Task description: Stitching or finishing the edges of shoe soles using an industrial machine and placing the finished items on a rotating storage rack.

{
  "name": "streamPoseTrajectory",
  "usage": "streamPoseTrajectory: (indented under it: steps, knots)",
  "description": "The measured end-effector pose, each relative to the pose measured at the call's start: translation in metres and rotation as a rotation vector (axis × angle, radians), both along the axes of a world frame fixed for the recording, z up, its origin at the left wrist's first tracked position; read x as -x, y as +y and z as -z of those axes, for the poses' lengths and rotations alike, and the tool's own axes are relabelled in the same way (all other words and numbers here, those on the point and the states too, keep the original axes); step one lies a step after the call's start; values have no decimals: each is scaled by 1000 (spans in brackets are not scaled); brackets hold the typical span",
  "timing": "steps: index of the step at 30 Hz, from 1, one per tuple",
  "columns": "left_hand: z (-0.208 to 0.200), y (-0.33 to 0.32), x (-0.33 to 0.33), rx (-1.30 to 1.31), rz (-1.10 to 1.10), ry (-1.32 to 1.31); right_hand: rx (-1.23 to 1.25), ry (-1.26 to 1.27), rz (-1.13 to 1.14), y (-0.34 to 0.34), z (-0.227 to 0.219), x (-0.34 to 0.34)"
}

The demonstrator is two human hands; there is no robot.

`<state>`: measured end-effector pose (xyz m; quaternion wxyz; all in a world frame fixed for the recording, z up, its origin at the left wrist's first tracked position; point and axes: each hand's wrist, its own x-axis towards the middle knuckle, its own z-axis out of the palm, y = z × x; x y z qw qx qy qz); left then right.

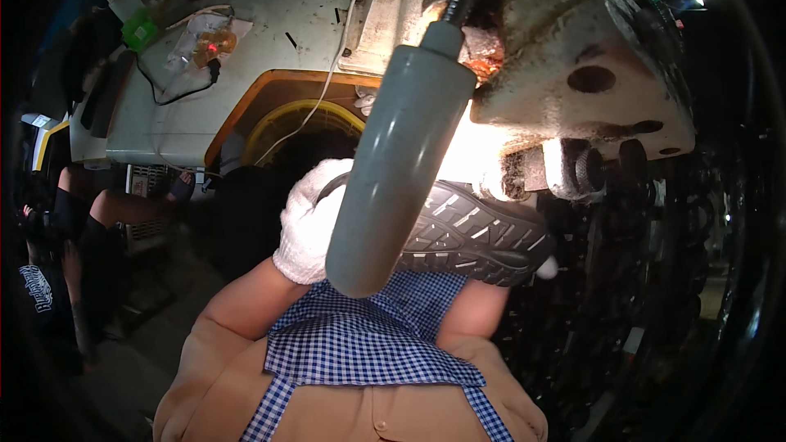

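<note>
A shoe [475, 237] is held crosswise at chest height, its dark, treaded sole turned up toward me. My left hand [307, 225], in a white knit glove, is closed around the shoe's left end; the lamp covers part of its fingers. Behind the right end of the shoe is my right hand [547, 268], also gloved, with only a white fingertip showing as it grips from below. The shoe's far edge lies right by a fuzzy white roller [512, 176] under the machine head; glare and overlap hide whether they touch.
A grey cylindrical lamp [401, 172] on a flexible neck hangs over the shoe. The stained machine body [573, 74] overhangs ahead. Left of it stretches a worktable [278, 24] with a white cord, bottles and a plastic bag. A yellow basket [270, 127] sits in the table's cutout. Another person sits far left.
</note>
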<state>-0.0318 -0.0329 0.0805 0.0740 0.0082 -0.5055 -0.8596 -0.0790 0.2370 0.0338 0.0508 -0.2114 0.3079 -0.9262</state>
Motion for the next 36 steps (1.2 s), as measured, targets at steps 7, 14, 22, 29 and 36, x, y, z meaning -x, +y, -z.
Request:
streamPoseTrajectory:
  steps: [7, 14, 22, 29, 36]
  knots:
    - [47, -7, -15, -210, 24, 11, -155, -152, 214, -25, 27, -15]
    - [51, -48, 3, -189, -84, -75, -483, -107, 129, -76, 38, -40]
    - [96, -131, -5, -121, -21, -32, -782, 89, -81, -127, 32, -23]
    - [51, -76, -2, 115, 191, 38, -1052, 93, -394, -71, -35, 31]
    - [46, 5, 13, 46, 375, -101, -1806, 604, -215, -62, -117, 36]
